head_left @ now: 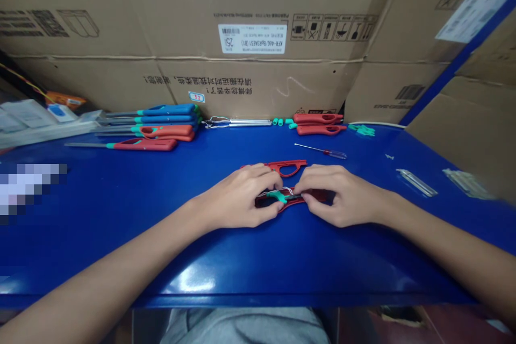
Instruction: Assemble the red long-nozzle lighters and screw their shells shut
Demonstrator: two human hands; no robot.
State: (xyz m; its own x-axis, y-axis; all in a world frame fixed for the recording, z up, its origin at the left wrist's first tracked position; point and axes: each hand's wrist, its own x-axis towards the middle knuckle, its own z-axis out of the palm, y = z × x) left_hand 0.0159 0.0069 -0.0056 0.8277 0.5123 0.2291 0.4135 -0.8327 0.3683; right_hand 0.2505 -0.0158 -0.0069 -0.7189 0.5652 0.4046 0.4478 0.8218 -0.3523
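Your L hand (237, 196) and R hand (342, 195) close together, not touching, fingers pinching red plastic lighter shell (264, 202) at mid-counter. Teal plastic clip (279, 197) and thin white wire (287, 190) between them. Keep wire clear of fingertips, grip even. Second red shell (290, 167) just behind; red-handled screwdriver (322, 151) nr back edge of blue counter (242, 301).

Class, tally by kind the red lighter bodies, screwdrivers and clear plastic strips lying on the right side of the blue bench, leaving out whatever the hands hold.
Red lighter bodies: 2
Screwdrivers: 1
Clear plastic strips: 2
Total: 5
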